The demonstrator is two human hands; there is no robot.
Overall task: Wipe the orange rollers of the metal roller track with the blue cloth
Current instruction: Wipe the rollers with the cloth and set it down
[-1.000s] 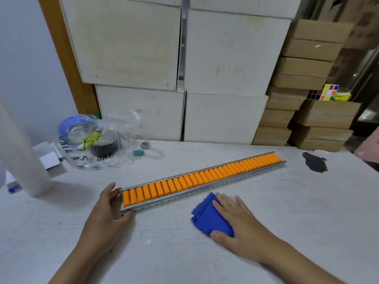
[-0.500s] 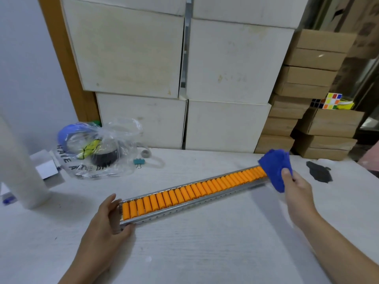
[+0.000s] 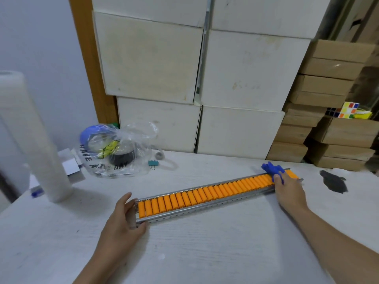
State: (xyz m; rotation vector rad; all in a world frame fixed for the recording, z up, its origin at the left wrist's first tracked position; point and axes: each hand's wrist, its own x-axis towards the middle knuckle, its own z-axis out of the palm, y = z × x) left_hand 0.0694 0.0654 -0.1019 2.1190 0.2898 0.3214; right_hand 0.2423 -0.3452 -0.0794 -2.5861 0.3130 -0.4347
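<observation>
A long metal roller track with many orange rollers lies slantwise on the white table, near end at the left, far end at the right. My left hand grips the track's near end. My right hand presses the blue cloth down on the rollers at the far right end. Most of the cloth is hidden under the hand; only a crumpled blue edge shows beyond the fingers.
A clear plastic bag with tape rolls, a binder clip and a white roll stand at the left. White boxes and cardboard boxes line the back. A dark stain marks the table's right side.
My right hand picked the blue cloth up off the table, carried it to the track's far right end and lowered it onto the rollers. The left hand stayed on the near end.
</observation>
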